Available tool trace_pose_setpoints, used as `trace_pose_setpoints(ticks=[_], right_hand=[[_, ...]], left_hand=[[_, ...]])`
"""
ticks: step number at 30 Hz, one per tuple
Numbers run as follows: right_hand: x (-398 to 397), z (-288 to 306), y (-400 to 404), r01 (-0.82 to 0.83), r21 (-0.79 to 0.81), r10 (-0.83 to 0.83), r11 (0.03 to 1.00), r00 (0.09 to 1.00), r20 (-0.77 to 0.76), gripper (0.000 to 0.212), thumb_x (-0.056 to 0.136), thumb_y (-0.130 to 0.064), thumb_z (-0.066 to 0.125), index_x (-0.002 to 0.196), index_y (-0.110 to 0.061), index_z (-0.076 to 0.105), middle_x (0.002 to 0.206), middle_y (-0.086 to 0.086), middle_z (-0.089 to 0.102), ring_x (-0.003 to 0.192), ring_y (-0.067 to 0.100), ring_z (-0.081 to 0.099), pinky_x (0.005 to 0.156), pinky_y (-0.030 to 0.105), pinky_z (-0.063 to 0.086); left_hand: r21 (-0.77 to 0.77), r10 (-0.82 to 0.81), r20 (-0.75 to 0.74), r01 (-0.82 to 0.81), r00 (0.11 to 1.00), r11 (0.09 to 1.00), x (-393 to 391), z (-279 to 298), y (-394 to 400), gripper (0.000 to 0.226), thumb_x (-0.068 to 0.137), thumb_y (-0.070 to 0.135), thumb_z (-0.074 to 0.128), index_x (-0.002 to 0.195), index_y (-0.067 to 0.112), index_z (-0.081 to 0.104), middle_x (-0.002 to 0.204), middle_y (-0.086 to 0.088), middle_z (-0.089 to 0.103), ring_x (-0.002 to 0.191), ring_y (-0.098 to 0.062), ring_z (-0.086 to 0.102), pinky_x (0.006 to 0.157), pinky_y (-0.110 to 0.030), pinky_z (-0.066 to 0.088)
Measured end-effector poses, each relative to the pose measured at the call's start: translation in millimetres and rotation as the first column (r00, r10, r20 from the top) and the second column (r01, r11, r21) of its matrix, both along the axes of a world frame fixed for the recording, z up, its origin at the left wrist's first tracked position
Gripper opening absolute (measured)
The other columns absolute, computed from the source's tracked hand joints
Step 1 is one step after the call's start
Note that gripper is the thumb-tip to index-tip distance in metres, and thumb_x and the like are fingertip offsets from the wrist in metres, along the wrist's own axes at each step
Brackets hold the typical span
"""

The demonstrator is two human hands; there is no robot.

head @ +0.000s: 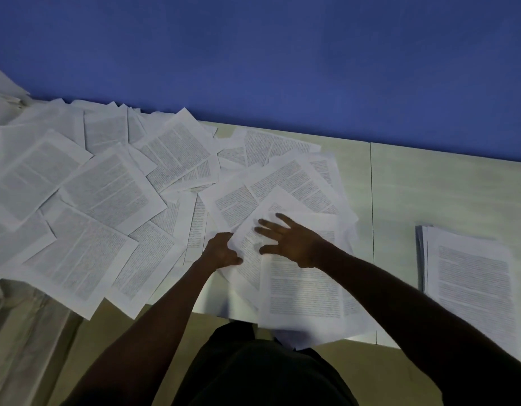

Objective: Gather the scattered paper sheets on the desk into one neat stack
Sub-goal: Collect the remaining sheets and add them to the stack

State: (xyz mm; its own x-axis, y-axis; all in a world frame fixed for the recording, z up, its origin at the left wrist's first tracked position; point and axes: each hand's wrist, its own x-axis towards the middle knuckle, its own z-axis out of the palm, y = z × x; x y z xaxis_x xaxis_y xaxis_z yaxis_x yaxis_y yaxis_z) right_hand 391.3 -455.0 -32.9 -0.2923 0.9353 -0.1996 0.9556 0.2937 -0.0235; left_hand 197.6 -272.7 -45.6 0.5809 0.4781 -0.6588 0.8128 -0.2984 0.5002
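Several printed white paper sheets lie scattered and overlapping across the left and middle of the pale desk. A squared stack of sheets rests at the right near the front edge. My left hand pinches the left edge of a tilted sheet in the middle. My right hand hovers with fingers spread flat over that sheet and another sheet lying below it, which overhangs the desk's front edge.
A blue wall runs behind the desk. A seam divides the desktop into two panels. More crumpled paper sits at the far left. Some sheets overhang the front edge at the lower left, above a pale cloth-covered surface.
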Motion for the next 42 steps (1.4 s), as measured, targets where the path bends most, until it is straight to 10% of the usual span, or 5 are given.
trace_pose_setpoints(ticks=[9, 14, 22, 32, 42], right_hand=[[-12, 5, 26, -0.192, -0.023, 0.189, 0.981, 0.979, -0.078, 0.055, 0.062, -0.015, 0.096, 0.113, -0.015, 0.076, 0.139, 0.022, 0.063, 0.139, 0.038, 0.053, 0.122, 0.067, 0.023], [2, 42, 24, 0.354, -0.335, -0.409, 0.873, 0.906, -0.108, 0.038, 0.083, -0.026, 0.081, 0.117, -0.021, 0.067, 0.119, 0.001, 0.072, 0.111, 0.025, 0.066, 0.109, 0.038, 0.041], [28, 27, -61, 0.822, -0.523, -0.847, -0.226, -0.431, -0.311, 0.057, 0.088, -0.023, 0.079, 0.136, -0.001, 0.057, 0.138, 0.022, 0.063, 0.127, 0.040, 0.058, 0.105, 0.044, 0.051], [-28, 22, -29, 0.805, -0.536, -0.840, -0.254, -0.458, -0.290, 0.085, 0.081, -0.033, 0.087, 0.142, -0.001, 0.038, 0.145, 0.021, 0.045, 0.137, 0.040, 0.045, 0.110, 0.050, 0.045], [6, 19, -28, 0.658, -0.719, -0.649, -0.224, -0.651, -0.393, 0.083, 0.061, -0.053, 0.095, 0.122, -0.004, 0.066, 0.125, 0.010, 0.071, 0.116, 0.032, 0.066, 0.100, 0.045, 0.056]], left_hand=[[0.041, -0.111, 0.023, 0.110, 0.994, 0.993, 1, 5, -6, 0.071, 0.073, 0.025, 0.090, 0.135, 0.010, 0.058, 0.136, -0.011, 0.062, 0.126, -0.030, 0.057, 0.107, -0.041, 0.044], [-0.269, 0.357, 0.077, -0.326, 0.931, 0.906, -9, 13, -7, 0.039, 0.075, 0.007, 0.081, 0.113, 0.005, 0.071, 0.107, -0.015, 0.069, 0.094, -0.030, 0.067, 0.082, -0.048, 0.058], [-0.699, 0.765, -0.101, -0.592, 0.637, 0.401, -16, 17, -20, 0.029, 0.100, 0.010, 0.060, 0.128, 0.003, 0.062, 0.127, -0.016, 0.067, 0.113, -0.037, 0.063, 0.086, -0.055, 0.056], [-0.546, 0.509, 0.175, -0.347, 0.843, 0.763, 20, 24, -44, 0.041, 0.083, 0.004, 0.080, 0.121, 0.012, 0.067, 0.116, -0.005, 0.071, 0.092, -0.014, 0.069, 0.075, -0.026, 0.057], [-0.695, 0.417, 0.065, -0.259, 0.907, 0.671, 24, 37, -54, 0.039, 0.072, -0.023, 0.051, 0.099, -0.005, 0.072, 0.108, -0.025, 0.071, 0.102, -0.043, 0.067, 0.082, -0.044, 0.060]])
